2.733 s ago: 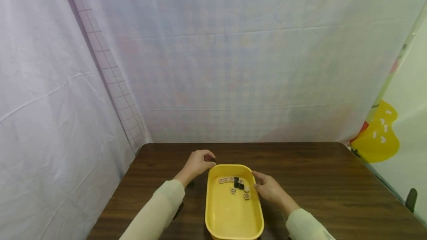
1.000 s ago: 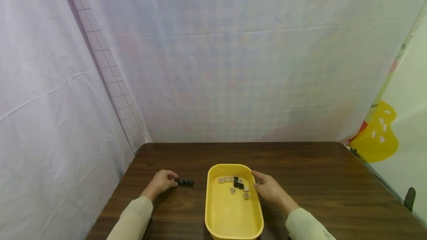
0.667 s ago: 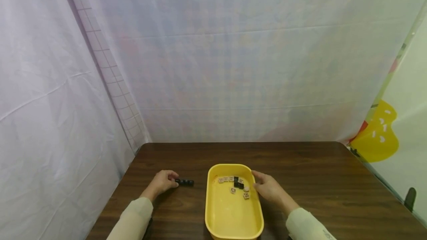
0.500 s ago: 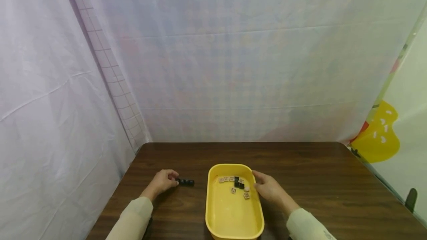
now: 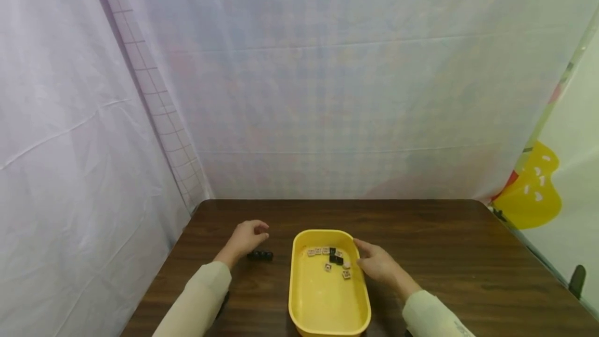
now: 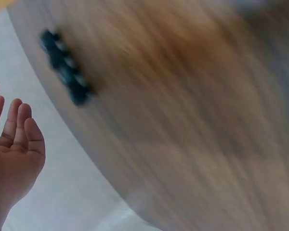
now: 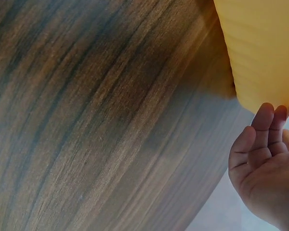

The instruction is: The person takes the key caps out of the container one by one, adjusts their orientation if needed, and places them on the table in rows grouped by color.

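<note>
My left hand (image 5: 245, 235) is raised just above a row of small black cubes (image 5: 262, 255) on the table, its fingers loosely bent and holding nothing. The left wrist view shows the same black row (image 6: 65, 67), blurred, apart from the hand (image 6: 17, 159). My right hand (image 5: 381, 267) holds the right rim of a yellow plastic tub (image 5: 325, 306), thumb on the rim. In the right wrist view, fingers (image 7: 263, 122) lie against the tub's outer wall. Inside the tub sit several pale cubes with dark marks (image 5: 318, 251), a few black cubes (image 5: 333, 259) and a whitish piece (image 5: 347, 264).
The dark wood-grain table (image 5: 444, 274) ends at a pale hanging cloth (image 5: 327, 118) behind and a white curtain (image 5: 84, 170) on the left. A dark object (image 5: 223, 303) is partly hidden beside the left sleeve.
The left hand carried a black piece from the tub's far left corner to the black row, stayed there, then let go and rose away, up and right. The right hand stayed on the tub.
</note>
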Action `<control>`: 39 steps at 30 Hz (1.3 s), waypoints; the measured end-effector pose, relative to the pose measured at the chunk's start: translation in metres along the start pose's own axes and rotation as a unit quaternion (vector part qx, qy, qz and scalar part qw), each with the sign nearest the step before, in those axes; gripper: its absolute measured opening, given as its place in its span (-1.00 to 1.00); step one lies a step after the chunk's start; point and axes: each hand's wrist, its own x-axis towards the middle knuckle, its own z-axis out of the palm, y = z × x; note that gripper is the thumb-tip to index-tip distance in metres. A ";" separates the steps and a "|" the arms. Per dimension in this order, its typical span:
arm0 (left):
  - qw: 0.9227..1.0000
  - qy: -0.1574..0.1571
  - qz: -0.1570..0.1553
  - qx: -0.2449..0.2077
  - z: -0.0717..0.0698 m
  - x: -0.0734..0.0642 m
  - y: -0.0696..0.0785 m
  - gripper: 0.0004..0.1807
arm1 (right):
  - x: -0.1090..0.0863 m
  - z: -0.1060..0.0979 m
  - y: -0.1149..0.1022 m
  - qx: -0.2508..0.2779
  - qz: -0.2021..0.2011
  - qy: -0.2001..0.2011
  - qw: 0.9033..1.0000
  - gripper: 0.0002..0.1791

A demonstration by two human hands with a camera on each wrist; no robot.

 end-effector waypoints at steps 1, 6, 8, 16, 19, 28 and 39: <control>1.000 -0.004 0.012 0.000 0.003 0.002 0.006 -0.74 | 0.000 0.000 0.000 -0.002 0.000 0.000 1.000 -0.34; 0.998 -0.023 0.050 -0.010 0.018 0.011 0.036 -0.74 | 0.000 -0.002 0.003 -0.004 -0.004 0.005 1.000 -0.33; 0.998 -0.031 0.057 -0.013 0.025 0.014 0.047 -0.73 | 0.000 -0.002 0.003 0.000 -0.004 0.007 1.000 -0.33; 0.994 -0.072 0.082 -0.001 0.050 0.019 0.088 -0.71 | 0.000 -0.001 0.002 0.018 0.008 0.006 1.000 -0.33; 0.992 -0.085 0.089 0.000 0.058 0.019 0.098 -0.70 | 0.000 0.000 0.002 0.019 0.005 0.004 1.000 -0.33; 0.986 -0.131 0.094 0.039 0.085 0.024 0.111 -0.67 | 0.001 -0.002 0.003 0.013 -0.003 0.001 1.000 -0.33; 0.983 -0.157 0.062 0.068 0.108 0.021 0.112 -0.66 | 0.000 0.001 0.003 0.022 -0.005 0.011 1.000 -0.34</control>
